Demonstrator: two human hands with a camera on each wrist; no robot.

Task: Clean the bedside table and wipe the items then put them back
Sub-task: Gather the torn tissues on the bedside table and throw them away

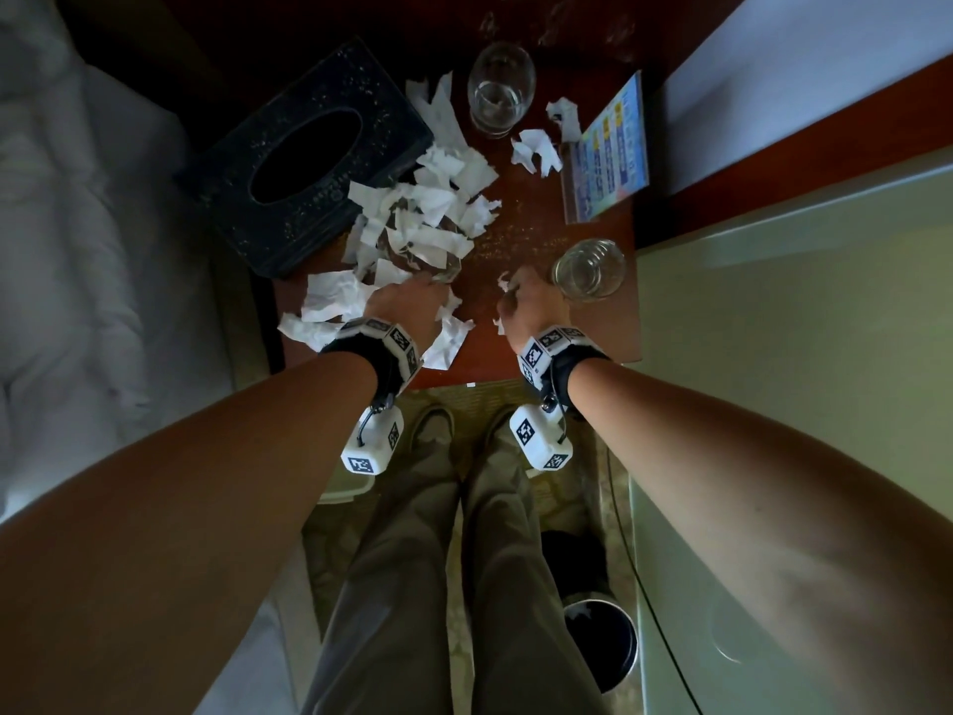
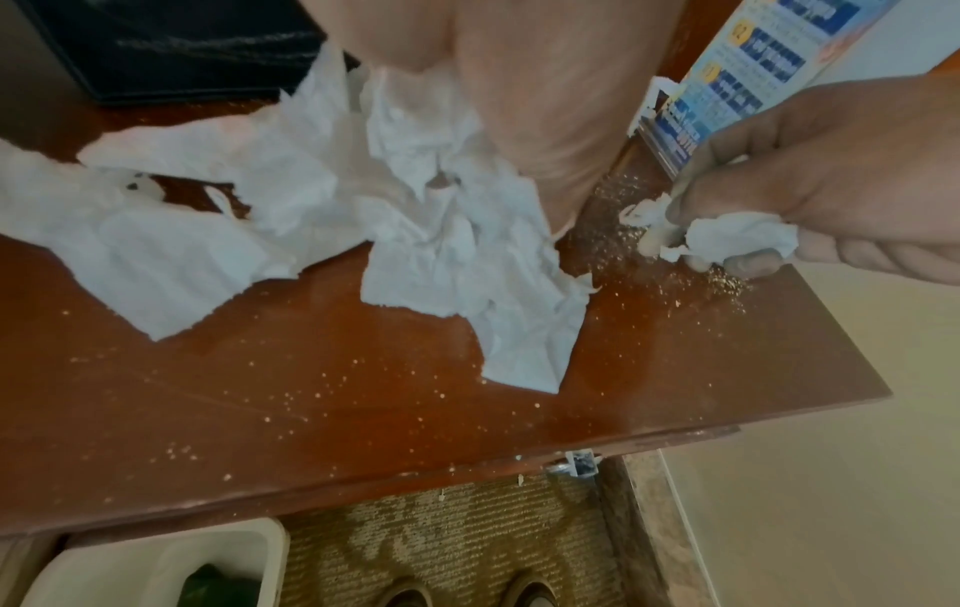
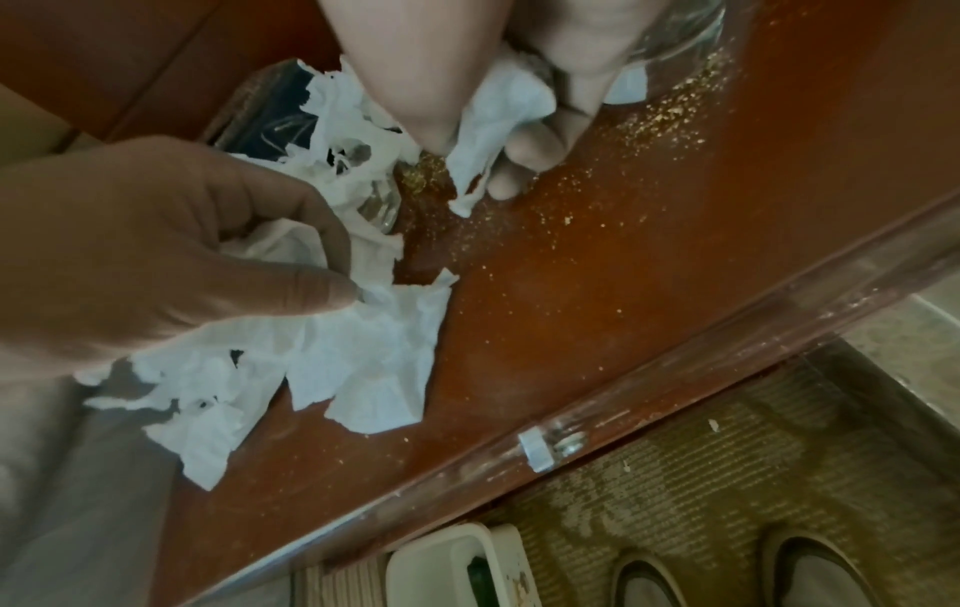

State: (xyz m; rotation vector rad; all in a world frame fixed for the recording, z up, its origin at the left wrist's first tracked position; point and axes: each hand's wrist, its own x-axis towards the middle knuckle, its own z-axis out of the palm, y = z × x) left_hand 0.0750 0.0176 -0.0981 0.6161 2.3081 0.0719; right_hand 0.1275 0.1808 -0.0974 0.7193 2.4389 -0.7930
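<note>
The reddish bedside table (image 1: 487,356) is littered with torn white tissue pieces (image 1: 428,214) and fine crumbs (image 1: 515,245). My left hand (image 1: 412,299) is at the near edge of the heap, its fingers (image 3: 311,283) curled on a bunch of tissue (image 2: 446,230). My right hand (image 1: 521,296) pinches a small crumpled tissue scrap (image 2: 722,238) over the crumbs, right beside a glass (image 1: 588,268). Another glass (image 1: 499,90) stands at the back. A third glass (image 1: 438,265) lies half buried in the tissue heap. A black tissue box (image 1: 309,157) sits at the left.
A laminated blue card (image 1: 611,152) stands at the table's right side, against the wall. A bed (image 1: 77,250) borders the left. On the carpet below are a dark round bin (image 1: 601,642) and a white container (image 2: 156,562), near my shoes (image 3: 810,575).
</note>
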